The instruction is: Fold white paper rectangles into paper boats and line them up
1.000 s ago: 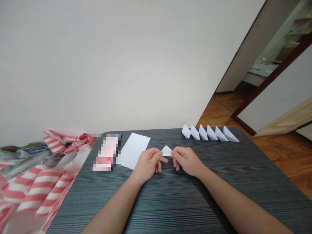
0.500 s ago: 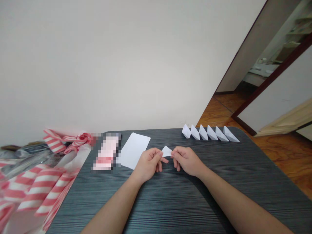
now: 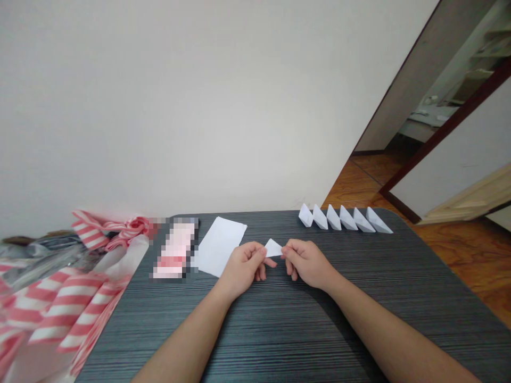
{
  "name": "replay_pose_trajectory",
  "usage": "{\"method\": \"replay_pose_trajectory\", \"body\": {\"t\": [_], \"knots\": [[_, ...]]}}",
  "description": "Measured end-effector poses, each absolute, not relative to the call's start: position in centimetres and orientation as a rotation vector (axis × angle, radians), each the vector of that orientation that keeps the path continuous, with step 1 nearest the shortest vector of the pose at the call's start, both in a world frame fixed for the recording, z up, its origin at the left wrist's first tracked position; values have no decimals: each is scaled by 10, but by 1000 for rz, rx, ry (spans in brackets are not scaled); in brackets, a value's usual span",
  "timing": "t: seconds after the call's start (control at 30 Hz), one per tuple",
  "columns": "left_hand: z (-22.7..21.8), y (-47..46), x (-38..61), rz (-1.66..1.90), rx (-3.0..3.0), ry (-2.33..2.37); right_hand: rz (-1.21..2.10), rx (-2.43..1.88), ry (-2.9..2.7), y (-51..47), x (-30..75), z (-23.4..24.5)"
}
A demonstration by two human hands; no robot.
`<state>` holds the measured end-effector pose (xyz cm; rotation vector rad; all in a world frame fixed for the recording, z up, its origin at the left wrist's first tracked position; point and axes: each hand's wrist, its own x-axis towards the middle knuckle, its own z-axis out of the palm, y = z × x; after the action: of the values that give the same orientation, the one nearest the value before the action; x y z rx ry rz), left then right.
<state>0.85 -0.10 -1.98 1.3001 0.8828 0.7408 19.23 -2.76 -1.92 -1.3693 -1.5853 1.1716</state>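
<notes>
Head view: left grip (image 3: 242, 265) and right grip (image 3: 306, 260) pinch the side corners of a small white paper triangle (image 3: 273, 249) over the dark streaked surface (image 3: 271, 330); its apex points away, long axis running left to right.

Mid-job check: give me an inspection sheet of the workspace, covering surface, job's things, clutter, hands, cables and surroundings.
Surface: dark table, finely streaked.
Job's things: small white paper triangle, held; six folded paper pieces in a row, far right; white paper, left.
Clutter: pixelated item beside the white paper, identity unclear; striped cloth left of the table.
Hands: left hand and right hand each pinch one corner of the paper triangle.
Cables: nothing seen on the table.
Surroundings: pale wall ahead; wood-look floor to the right.
</notes>
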Motion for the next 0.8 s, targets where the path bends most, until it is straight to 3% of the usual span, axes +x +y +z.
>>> {"method": "replay_pose_trajectory", "body": {"t": [0.47, 0.8], "knots": [[-17, -2, 10, 663, 1355, 850, 1252, -1367, -1665, -30, 192, -19], [-19, -2, 10, 672, 1364, 898, 1349, -1097, -1549, -27, 190, -24]]}}
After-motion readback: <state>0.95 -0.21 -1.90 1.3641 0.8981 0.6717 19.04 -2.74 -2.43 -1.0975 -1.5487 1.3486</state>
